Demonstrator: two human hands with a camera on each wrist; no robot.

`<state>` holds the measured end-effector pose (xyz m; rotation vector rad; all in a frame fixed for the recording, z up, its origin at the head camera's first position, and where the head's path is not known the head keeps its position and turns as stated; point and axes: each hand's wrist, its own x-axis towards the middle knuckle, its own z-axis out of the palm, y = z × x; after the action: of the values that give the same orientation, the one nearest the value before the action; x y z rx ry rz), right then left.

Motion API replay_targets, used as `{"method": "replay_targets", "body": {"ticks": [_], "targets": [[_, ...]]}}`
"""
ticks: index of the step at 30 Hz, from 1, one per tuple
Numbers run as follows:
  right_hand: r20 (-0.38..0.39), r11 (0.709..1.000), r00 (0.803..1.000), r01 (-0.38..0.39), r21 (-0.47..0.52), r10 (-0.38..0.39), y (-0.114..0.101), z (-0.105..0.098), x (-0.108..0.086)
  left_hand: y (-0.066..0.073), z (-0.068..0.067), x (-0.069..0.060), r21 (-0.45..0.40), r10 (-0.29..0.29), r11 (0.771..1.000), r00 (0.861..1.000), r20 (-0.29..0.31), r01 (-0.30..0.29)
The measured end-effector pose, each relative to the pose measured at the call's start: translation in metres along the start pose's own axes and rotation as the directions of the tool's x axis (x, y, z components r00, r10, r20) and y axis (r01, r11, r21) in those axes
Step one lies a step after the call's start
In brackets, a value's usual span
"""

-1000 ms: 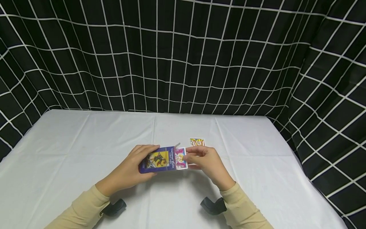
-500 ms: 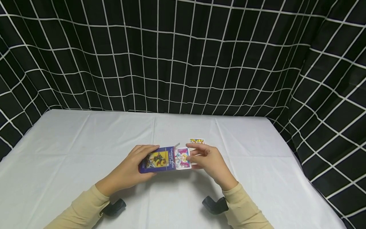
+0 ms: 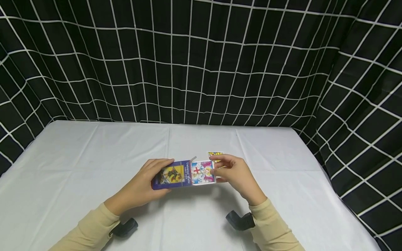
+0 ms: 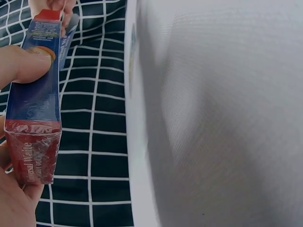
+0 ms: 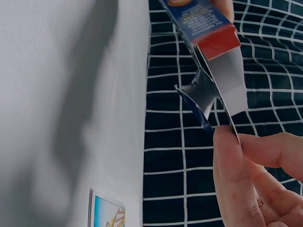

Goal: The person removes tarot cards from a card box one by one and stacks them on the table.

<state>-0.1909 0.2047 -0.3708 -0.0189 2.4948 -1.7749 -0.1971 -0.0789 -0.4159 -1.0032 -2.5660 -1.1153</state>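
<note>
A blue tarot deck box point(image 3: 172, 175) with a yellow picture on its front is gripped by my left hand point(image 3: 139, 183) at its left end. From the open right end sticks a tarot card point(image 3: 202, 173) with a red cross and pink wings on it. My right hand point(image 3: 237, 174) pinches the outer end of that card between thumb and fingers. In the right wrist view the card shows almost edge-on, with an open flap point(image 5: 196, 106) beside it. The left wrist view has the narrow side of the box point(image 4: 35, 101) and its red end.
Another picture card point(image 3: 214, 154) lies on the white tablecloth point(image 3: 125, 150) behind my right hand, partly hidden by the fingers. Black curtains point(image 3: 176, 76) with a white grid rise behind and beside the table. Dark curved pieces point(image 3: 125, 227) jut out at both wrists.
My right hand has moved to the right, and the pinched card slides farther out of the box, showing more of its picture. My left hand and the box stay nearly in place.
</note>
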Motion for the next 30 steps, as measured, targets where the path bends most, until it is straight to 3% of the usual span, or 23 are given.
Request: {"method": "replay_targets", "body": {"ticks": [13, 30], "targets": [[0.039, 1.000, 0.999, 0.010, -0.002, -0.010, 0.002, -0.008, 0.001, 0.000, 0.000, 0.001, 0.002, 0.008, 1.000, 1.000, -0.003, -0.008], [0.006, 0.999, 1.000, 0.024, -0.031, -0.023, 0.001, -0.021, 0.002, 0.003, -0.002, 0.001, -0.003, 0.005, 1.000, 1.000, 0.003, -0.005]]}}
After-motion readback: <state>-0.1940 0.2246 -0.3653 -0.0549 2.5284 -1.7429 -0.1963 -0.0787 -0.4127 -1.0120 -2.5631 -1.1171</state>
